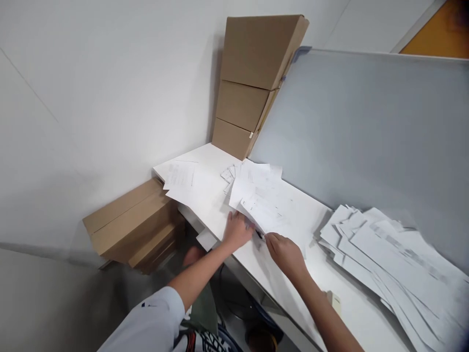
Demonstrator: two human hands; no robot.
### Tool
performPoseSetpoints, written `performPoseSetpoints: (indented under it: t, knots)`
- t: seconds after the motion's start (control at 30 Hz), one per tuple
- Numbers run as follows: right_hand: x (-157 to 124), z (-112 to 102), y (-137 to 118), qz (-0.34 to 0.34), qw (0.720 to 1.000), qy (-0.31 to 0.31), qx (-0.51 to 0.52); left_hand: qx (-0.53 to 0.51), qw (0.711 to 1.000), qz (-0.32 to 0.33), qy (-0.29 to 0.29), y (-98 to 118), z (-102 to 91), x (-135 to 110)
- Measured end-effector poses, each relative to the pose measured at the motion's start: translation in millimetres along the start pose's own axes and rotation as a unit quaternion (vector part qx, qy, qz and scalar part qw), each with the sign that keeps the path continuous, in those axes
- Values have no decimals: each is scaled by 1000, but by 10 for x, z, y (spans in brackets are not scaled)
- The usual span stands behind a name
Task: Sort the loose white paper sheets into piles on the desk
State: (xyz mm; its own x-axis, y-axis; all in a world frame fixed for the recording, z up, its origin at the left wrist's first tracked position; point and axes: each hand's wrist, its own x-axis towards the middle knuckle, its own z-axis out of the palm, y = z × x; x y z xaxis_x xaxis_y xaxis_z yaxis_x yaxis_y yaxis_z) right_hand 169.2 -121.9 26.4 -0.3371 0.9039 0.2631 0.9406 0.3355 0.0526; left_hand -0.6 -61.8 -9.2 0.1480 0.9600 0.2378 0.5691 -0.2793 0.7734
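Observation:
On the white desk, my left hand (238, 231) is at the near edge of a printed sheet of paper (269, 208), its fingers bent and partly covered by the sheet. My right hand (286, 252) pinches the same sheet by its near corner, thumb and fingers pressed together. A small dark object (259, 235) shows between the two hands; its kind is unclear. Beneath and behind the sheet lie more printed papers (252, 172), overlapping one another. Several small printed slips (227, 175) stick out at their left.
A large messy stack of papers (395, 264) lies on the right. Loose sheets (179, 178) rest at the desk's left end. Stacked cardboard boxes (242, 88) stand at the back corner, beside a grey partition (366, 127). Another carton (128, 220) sits below, left of the desk (208, 195).

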Motion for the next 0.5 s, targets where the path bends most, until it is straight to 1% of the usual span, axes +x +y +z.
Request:
performPoseSetpoints:
  t: [0.07,0.13,0.2,0.27,0.3,0.37,0.43,0.5]
  knots:
    - [-174,-87,-203,13,999,46,19,-130,990,-33,50,-45,-28,27]
    - [-390,-138,-451,32,995,81,57,-233,964,-80,103,-92,-58,87]
    - [-655,-145,-733,56,987,108,107,-255,946,-141,141,-133,-96,198]
    - [-947,-107,-1014,90,972,129,173,-225,942,-187,163,-167,-153,349]
    - [-1089,-75,-1139,108,961,135,216,-207,944,-196,168,-183,-192,428]
    - [-1334,-6,-1333,145,927,132,321,-190,950,-185,164,-215,-296,566]
    - [-1500,46,-1443,190,878,128,421,-171,959,-155,166,-247,-435,643]
    - [-1569,59,-1483,250,824,147,486,-130,967,-113,188,-272,-597,639]
